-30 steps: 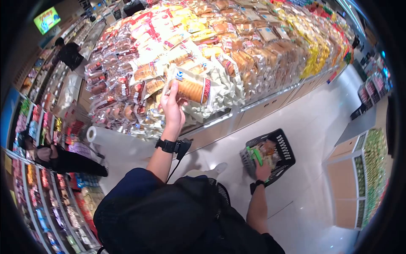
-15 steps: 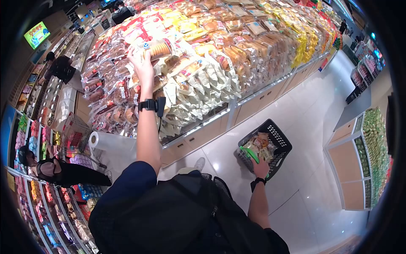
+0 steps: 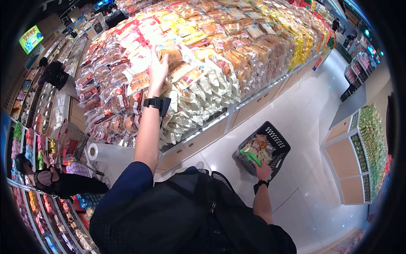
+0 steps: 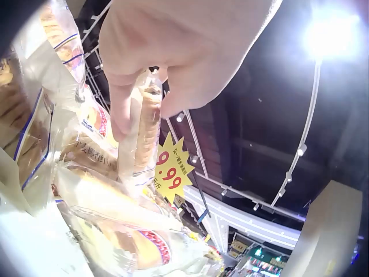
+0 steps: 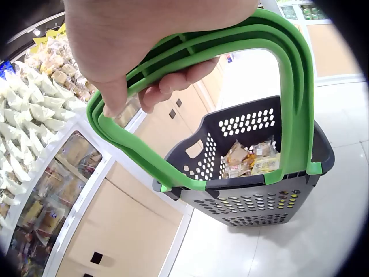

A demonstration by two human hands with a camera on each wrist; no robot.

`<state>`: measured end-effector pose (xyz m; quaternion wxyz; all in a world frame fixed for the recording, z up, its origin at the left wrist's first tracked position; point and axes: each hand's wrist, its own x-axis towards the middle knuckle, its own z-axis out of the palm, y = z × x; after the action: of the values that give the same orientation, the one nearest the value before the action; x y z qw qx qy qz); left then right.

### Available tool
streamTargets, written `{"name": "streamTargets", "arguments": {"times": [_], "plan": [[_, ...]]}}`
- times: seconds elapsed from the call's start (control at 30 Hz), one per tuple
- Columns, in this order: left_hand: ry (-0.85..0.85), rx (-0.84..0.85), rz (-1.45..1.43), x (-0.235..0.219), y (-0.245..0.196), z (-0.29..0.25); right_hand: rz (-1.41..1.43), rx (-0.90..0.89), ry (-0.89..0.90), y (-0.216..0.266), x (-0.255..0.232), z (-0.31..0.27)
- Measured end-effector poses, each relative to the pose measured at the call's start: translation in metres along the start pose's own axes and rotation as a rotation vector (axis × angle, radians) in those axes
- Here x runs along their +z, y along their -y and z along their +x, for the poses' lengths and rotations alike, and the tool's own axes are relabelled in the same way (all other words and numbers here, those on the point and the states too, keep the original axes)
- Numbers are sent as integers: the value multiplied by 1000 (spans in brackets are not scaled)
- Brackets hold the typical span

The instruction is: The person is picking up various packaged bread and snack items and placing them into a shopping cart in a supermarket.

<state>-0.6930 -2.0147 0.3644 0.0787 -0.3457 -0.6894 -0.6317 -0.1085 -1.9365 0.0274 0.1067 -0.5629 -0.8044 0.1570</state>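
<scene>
My left hand (image 3: 158,71) reaches over a big heap of bagged bread and pinches one clear bag of sliced bread (image 4: 149,124) between thumb and fingers. In the left wrist view that bag stands edge-on, right against other bread bags (image 4: 109,196) of the heap. Low at my right side, my right hand (image 3: 263,171) grips the green handle (image 5: 297,86) of a black shopping basket (image 5: 248,193). Several small packaged foods (image 5: 242,160) lie inside the basket, which hangs close over the floor.
A yellow 9.99 price sign (image 4: 173,173) sticks up behind the held bag. The bread counter (image 3: 211,133) has a wooden front. On the left are a plastic bag roll (image 3: 94,151), a shopping cart (image 3: 71,139) and a person in black (image 3: 78,183). Another display (image 3: 344,169) stands right.
My left hand has carried the bread bag from the heap's near side farther out over it, first leftward, then slightly back right and down among the other bags. The right hand keeps holding the basket.
</scene>
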Motion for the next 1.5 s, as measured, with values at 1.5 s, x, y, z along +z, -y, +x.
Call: {"name": "streamTargets", "arguments": {"times": [1.5], "plan": [[439, 20, 1021, -113, -20, 17, -58, -58, -18, -31, -9, 24]]}}
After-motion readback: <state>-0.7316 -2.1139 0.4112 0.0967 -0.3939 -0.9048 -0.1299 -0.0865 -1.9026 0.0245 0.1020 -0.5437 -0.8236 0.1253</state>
